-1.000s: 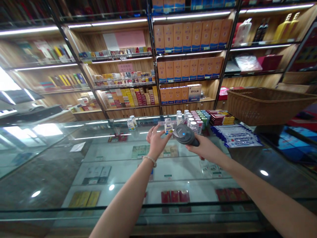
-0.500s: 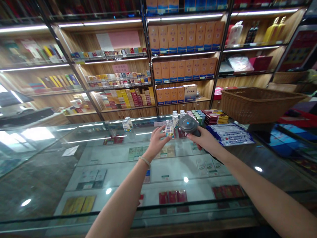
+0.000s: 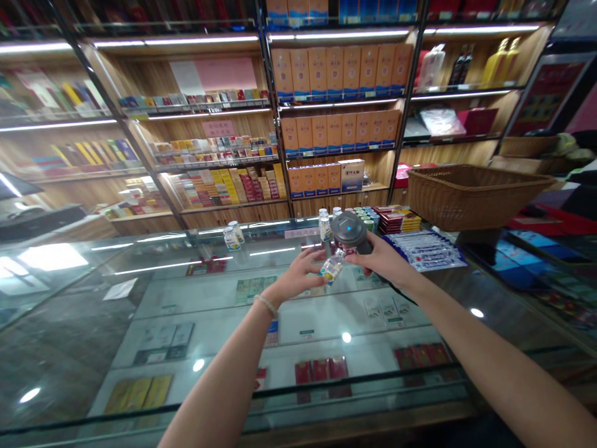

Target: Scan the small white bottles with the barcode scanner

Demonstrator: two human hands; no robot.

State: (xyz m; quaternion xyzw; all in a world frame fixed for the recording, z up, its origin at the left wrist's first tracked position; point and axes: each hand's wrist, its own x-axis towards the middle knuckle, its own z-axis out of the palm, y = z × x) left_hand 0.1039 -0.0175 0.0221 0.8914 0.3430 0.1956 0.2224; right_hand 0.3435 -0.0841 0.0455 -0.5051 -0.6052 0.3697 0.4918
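Tilted in the fingers of my left hand (image 3: pixel 298 275) is a small clear bottle (image 3: pixel 331 269) with a blue, white and yellow label, its white cap end pointing up and right. My right hand (image 3: pixel 387 260) is wrapped round a dark grey handheld barcode scanner (image 3: pixel 349 229) with a blue light on top. The scanner's head is just above the bottle, and its handle is partly hidden by my fingers. Beyond the scanner stand similar capped bottles (image 3: pixel 324 225), partly covered by it. Farther left on the glass, two more small bottles (image 3: pixel 233 236) stand side by side.
Under my arms lies a glass display counter (image 3: pixel 289 339) with flat packs inside. Blue-white sachets (image 3: pixel 422 251), red and yellow packs (image 3: pixel 396 219) and a wicker basket (image 3: pixel 476 202) sit to the right. Behind are lit shelves with orange boxes (image 3: pixel 336 71).
The bottle, upright on the glass before, is now tilted and held in my left hand, nearer the scanner. The scanner stays in my right hand. The view has shifted slightly.
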